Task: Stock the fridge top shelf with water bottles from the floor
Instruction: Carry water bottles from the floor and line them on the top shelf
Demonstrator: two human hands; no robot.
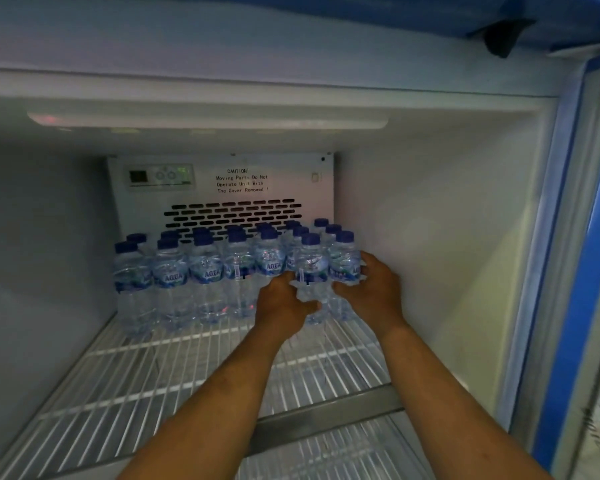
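Wire top shelf (pixel 174 372): two upright water bottles (pixel 312 268) at the row's right end are gripped between left hand (pixel 284 303) and right hand (pixel 374 289).

Wire shelf (pixel 174 372) spans the fridge interior; water bottles (pixel 174 275) stand upright in rows at its back, packed side by side, w/ bare shelf in front. Behind them, on the rear wall, vent panel (pixel 232 213), caution text (pixel 241 181) above it, control unit (pixel 160 176) to the text's left. Light strip (pixel 205 119) on ceiling above. Both hands at right end of front row: left hand (pixel 283 303) around front bottle (pixel 311 268), right hand (pixel 374 292) around end bottle (pixel 343 261) beside right wall. Door frame (pixel 568 271) far right.
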